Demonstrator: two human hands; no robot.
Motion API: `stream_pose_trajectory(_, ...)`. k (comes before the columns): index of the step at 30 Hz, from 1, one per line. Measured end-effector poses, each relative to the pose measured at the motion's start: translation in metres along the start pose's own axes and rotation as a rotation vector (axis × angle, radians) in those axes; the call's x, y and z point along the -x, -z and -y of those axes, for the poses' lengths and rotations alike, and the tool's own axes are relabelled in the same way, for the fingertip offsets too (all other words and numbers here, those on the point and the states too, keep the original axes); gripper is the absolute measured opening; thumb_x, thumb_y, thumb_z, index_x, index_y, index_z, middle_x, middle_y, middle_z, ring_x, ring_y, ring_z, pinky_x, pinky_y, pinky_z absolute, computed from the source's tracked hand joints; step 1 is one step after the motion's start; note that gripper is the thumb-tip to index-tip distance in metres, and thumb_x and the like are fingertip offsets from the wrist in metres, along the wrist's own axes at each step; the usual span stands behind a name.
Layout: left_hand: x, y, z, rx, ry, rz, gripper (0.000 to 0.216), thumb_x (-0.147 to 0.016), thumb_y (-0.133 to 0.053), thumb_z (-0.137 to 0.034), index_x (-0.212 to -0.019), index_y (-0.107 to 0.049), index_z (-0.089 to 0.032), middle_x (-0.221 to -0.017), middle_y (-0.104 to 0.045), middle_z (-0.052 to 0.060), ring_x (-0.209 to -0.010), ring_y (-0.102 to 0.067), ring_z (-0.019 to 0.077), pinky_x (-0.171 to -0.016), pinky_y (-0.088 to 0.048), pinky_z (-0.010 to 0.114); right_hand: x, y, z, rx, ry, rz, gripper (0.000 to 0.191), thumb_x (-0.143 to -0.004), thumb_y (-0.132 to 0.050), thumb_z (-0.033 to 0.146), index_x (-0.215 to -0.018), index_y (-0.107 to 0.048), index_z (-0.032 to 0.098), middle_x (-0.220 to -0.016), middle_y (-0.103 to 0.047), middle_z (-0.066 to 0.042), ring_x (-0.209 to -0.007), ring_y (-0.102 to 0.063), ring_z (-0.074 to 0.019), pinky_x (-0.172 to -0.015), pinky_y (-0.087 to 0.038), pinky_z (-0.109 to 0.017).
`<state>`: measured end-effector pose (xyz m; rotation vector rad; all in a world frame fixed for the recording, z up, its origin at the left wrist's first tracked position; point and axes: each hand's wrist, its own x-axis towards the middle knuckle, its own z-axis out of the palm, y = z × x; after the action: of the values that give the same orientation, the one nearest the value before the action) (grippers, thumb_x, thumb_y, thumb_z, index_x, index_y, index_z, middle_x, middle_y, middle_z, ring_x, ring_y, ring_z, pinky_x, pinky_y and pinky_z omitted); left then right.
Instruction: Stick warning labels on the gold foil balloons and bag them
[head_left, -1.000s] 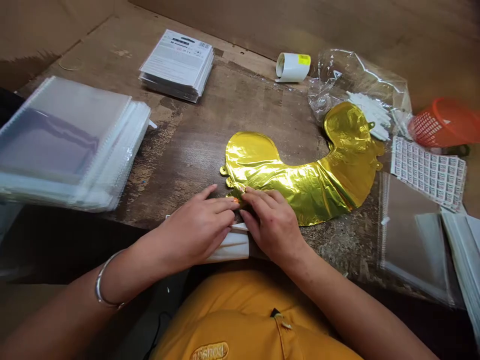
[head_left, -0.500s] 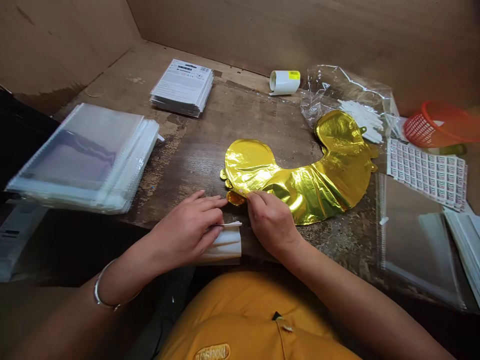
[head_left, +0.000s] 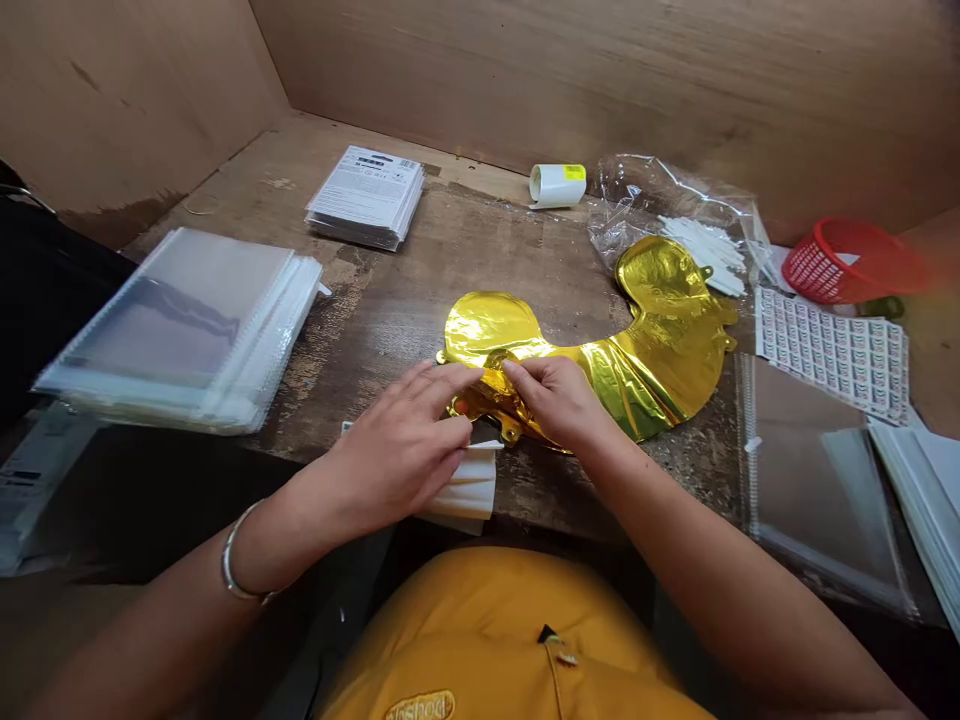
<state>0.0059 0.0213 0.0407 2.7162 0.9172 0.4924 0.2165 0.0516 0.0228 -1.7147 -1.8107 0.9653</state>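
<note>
A gold foil balloon [head_left: 660, 350], flat and curved, lies on the dark worn table in front of me. My right hand [head_left: 559, 400] pinches its near edge between thumb and fingers, and the foil there is folded over and crumpled. Alongside, my left hand [head_left: 409, 435] has its index fingertip stretched to the folded foil. A white paper sheet [head_left: 469, 485] with a curled top edge sits under that hand's thumb, at the table's front edge; the hand seems to grip it, though its fingers hide most of the hold. Small tabs stick out from the balloon's rim.
On the left lie clear plastic sleeves [head_left: 172, 320]; behind them is a stack of printed cards [head_left: 367, 195]. A white roll [head_left: 557, 187], a clear bag of white sticks [head_left: 705, 245], a red basket [head_left: 821, 260], a sticker sheet [head_left: 832, 350] and another clear sleeve [head_left: 810, 460] stand farther right.
My right hand has moved up and right, folding the balloon's near left edge over. My left hand has shifted slightly right with the white paper, its index finger reaching farther toward the foil.
</note>
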Motion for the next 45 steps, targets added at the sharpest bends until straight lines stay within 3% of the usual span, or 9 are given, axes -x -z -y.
stream_pose_trajectory(6, -0.02, -0.016, 0.004, 0.039, -0.163, 0.142, 0.017, -0.088, -0.05, -0.018, -0.087, -0.067, -0.015, -0.128, -0.062, 0.012, -0.121, -0.055, 0.0255, -0.111, -0.037, 0.045, -0.007, 0.001, -0.002, -0.102, -0.033, -0.016, 0.039, -0.082, -0.047, 0.044, -0.052, -0.038, 0.02, -0.053, -0.029, 0.006, -0.051, -0.027, -0.0086, -0.049, -0.022, -0.025)
stream_pose_trajectory(12, -0.029, -0.023, 0.007, -0.002, -0.168, 0.224, 0.013, -0.085, -0.054, -0.019, -0.085, -0.066, -0.015, -0.123, -0.063, 0.014, -0.103, -0.061, 0.0261, -0.092, -0.05, 0.042, 0.019, 0.007, 0.005, 0.021, 0.184, -0.507, 0.027, -0.086, -0.051, 0.043, -0.085, -0.061, 0.018, -0.079, -0.063, -0.004, -0.074, -0.056, -0.0182, -0.071, -0.045, -0.032)
stream_pose_trajectory(16, -0.029, -0.02, 0.007, 0.043, -0.156, 0.246, 0.012, -0.085, -0.053, -0.018, -0.083, -0.065, -0.017, -0.091, -0.068, 0.008, -0.093, -0.062, 0.0243, -0.085, -0.05, 0.038, 0.046, -0.002, 0.004, 0.435, 0.354, -0.248, 0.052, -0.074, -0.063, 0.024, -0.124, -0.054, 0.01, -0.128, -0.057, -0.02, -0.119, -0.049, -0.0327, -0.1, -0.04, -0.049)
stream_pose_trajectory(20, -0.03, -0.015, 0.005, 0.086, -0.137, 0.265, 0.017, -0.086, -0.048, -0.016, -0.075, -0.062, -0.017, -0.089, -0.067, 0.009, -0.087, -0.062, 0.0224, -0.08, -0.051, 0.036, 0.055, -0.001, 0.0, 0.542, 0.3, -0.164, 0.022, -0.076, -0.055, 0.01, -0.094, -0.067, 0.015, -0.105, -0.067, -0.013, -0.102, -0.056, -0.0273, -0.09, -0.046, -0.041)
stream_pose_trajectory(26, -0.029, -0.016, 0.008, 0.114, -0.134, 0.253, 0.016, -0.085, -0.048, -0.013, -0.076, -0.06, -0.018, -0.131, -0.06, 0.011, -0.113, -0.058, 0.0268, -0.097, -0.047, 0.044, 0.013, 0.076, -0.046, 0.101, 0.008, -0.39, 0.016, -0.081, -0.058, 0.025, -0.089, -0.068, 0.015, -0.081, -0.069, -0.004, -0.073, -0.06, -0.0162, -0.067, -0.046, -0.027)
stream_pose_trajectory(32, -0.025, -0.024, 0.013, 0.159, -0.13, 0.234, 0.018, -0.087, -0.045, -0.015, -0.075, -0.059, -0.019, -0.135, -0.058, 0.008, -0.116, -0.057, 0.0252, -0.096, -0.048, 0.042, -0.025, 0.175, -0.127, 0.258, -0.433, -0.794, 0.016, -0.072, -0.063, 0.018, -0.08, -0.068, 0.005, -0.08, -0.069, -0.016, -0.071, -0.061, -0.0219, -0.065, -0.044, -0.034)
stream_pose_trajectory(38, -0.027, -0.017, 0.011, 0.175, -0.121, 0.249, 0.02, -0.087, -0.044, -0.015, -0.072, -0.057, -0.018, -0.132, -0.06, 0.011, -0.114, -0.059, 0.0247, -0.094, -0.047, 0.04, -0.007, 0.161, -0.104, 0.442, -0.383, -0.952, 0.04, -0.077, -0.057, 0.012, -0.117, -0.06, 0.005, -0.122, -0.059, -0.025, -0.114, -0.053, -0.0323, -0.095, -0.038, -0.047)
stream_pose_trajectory(40, -0.026, -0.009, 0.007, 0.243, -0.094, 0.246, 0.02, -0.088, -0.043, -0.017, -0.073, -0.058, -0.018, -0.123, -0.065, 0.011, -0.11, -0.06, 0.024, -0.089, -0.048, 0.037, 0.016, 0.128, -0.069, 0.514, -0.087, -0.887, 0.04, -0.081, -0.058, 0.017, -0.12, -0.059, 0.008, -0.124, -0.059, -0.022, -0.117, -0.051, -0.031, -0.099, -0.037, -0.046)
stream_pose_trajectory(45, -0.022, 0.006, -0.01, 0.542, 0.177, 0.295, 0.017, -0.086, -0.05, -0.026, -0.081, -0.064, -0.018, -0.083, -0.07, 0.001, -0.073, -0.061, 0.0146, -0.064, -0.044, 0.024, 0.084, 0.038, 0.011, 0.158, 0.348, -0.057, 0.032, -0.083, -0.066, 0.034, -0.112, -0.064, 0.019, -0.102, -0.07, -0.007, -0.094, -0.063, -0.0205, -0.082, -0.049, -0.033)
